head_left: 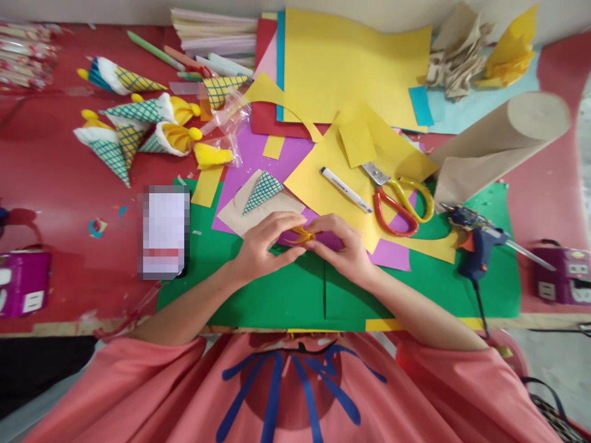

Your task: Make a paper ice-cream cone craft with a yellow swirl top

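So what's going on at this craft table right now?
A person is pinching a small yellow paper piece between both hands, left hand and right hand, over a green sheet. Scissors, a white marker and a blue glue gun lie to the right. Finished patterned paper cones sit at upper left on the red table.
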A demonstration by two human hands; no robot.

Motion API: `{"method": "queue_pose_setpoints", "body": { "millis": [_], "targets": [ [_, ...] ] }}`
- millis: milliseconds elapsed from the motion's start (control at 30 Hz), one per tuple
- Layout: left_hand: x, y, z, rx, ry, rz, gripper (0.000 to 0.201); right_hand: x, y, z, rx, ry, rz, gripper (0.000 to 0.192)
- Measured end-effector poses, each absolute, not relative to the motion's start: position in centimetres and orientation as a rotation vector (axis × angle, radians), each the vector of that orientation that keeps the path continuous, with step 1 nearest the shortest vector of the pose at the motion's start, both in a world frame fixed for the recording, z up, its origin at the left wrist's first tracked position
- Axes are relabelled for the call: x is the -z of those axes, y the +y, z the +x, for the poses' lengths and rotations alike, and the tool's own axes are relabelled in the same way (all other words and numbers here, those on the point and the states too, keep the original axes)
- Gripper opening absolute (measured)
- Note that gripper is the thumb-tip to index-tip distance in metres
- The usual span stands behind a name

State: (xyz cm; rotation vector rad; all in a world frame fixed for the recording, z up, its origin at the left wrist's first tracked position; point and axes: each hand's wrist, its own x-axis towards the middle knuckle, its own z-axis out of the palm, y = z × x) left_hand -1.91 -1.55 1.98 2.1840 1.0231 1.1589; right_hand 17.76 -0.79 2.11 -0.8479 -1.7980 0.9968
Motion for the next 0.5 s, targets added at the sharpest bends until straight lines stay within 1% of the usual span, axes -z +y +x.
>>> {"method": "queue_pose_setpoints", "body": {
  "millis": [67, 133, 267, 333, 400, 500],
  "targets": [
    [-1.92, -1.51, -1.94, -1.151, 0.991, 2.177, 0.041, -2.09, -0.78, 17.83, -1.036, -1.774, -0.872, 0.013],
    [-1.83, -1.41, -1.98, -1.153, 0.995, 2.148, 0.038, -2.10, -0.74, 17.97, -1.101, -1.746, -0.874, 0.015],
    [-1.73, -1.25, -2.04, -1.184, 1.021, 2.064, 0.032, -2.28, -0.54, 18.31, -1.287, -1.652, -0.847, 0.017],
    [-1.81, -1.27, -2.02, -1.189, 1.028, 2.008, 0.034, -2.34, -0.43, 18.39, -1.377, -1.578, -0.825, 0.018],
    [-1.95, -1.31, -1.98, -1.188, 1.019, 1.938, 0.035, -2.32, -0.31, 18.42, -1.463, -1.501, -0.798, 0.017],
    [-2.13, -1.26, -1.98, -1.198, 0.946, 1.890, 0.030, -2.18, -0.12, 18.48, -1.571, -1.419, -0.760, 0.015]
  ]
}}
